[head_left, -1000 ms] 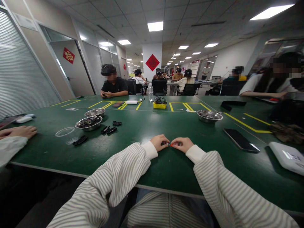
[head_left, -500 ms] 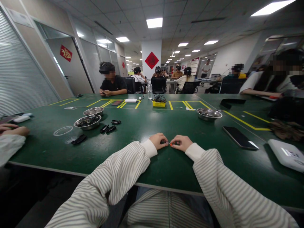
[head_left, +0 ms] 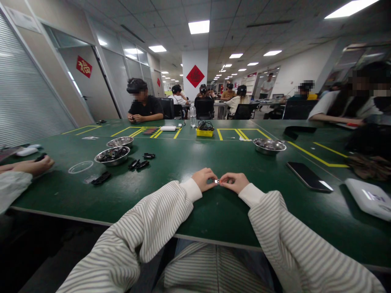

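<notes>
Above the green table, my left hand and my right hand meet fingertip to fingertip. Between them is a small shiny metal piece, pinched from both sides. It is too small to name, and the fingertips partly cover it. Left of my hands lie several black plastic parts, one more of them a little farther off. Beyond these parts stands a metal bowl filled with similar dark pieces.
Another metal bowl stands behind the filled one, and a third bowl at right. A phone and a white case lie at right. A yellow box holds black cables. A co-worker's hand is at far left.
The shiny piece between my fingertips now shows more of its bright face, and my right fingers have shifted slightly. The co-worker's hand at left moved inward, holding something dark.
</notes>
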Tool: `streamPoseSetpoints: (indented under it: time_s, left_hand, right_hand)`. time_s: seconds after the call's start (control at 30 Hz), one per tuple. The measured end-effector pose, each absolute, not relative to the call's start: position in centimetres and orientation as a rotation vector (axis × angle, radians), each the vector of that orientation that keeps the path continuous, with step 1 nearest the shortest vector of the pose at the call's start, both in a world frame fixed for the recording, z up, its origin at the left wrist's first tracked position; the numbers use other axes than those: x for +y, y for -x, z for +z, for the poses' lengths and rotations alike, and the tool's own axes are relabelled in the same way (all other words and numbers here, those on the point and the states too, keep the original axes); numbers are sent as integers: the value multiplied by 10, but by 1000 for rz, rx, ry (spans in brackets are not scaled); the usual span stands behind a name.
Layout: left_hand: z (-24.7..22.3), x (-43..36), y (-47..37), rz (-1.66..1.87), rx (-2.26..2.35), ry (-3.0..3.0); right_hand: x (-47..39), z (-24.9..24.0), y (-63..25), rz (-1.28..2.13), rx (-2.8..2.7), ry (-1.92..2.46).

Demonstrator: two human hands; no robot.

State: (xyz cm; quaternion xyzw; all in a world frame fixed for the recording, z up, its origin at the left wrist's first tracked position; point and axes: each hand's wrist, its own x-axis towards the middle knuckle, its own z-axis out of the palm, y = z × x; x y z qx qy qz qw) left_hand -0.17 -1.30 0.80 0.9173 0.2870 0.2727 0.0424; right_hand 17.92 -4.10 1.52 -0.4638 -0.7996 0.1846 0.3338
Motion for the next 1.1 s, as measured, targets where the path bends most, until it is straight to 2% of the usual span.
streamPoseSetpoints:
  time_s: [0.47,0.87,1.0,1.1]
  left_hand:
    - [13,-20,1,958,857,-2781]
    - [8,-19,0,880,703,-2920]
    - [9,-6,8,889,860,-2996]
    - [10,20,32,876,1194,-2989]
  right_hand:
    - [-39,11,-179,743,-1870,1127]
    - [-37,11,-178,626,-1890,1235]
    - [-37,13,-179,548,-1938,1306]
    - [-38,13,-180,564,-1972,1300]
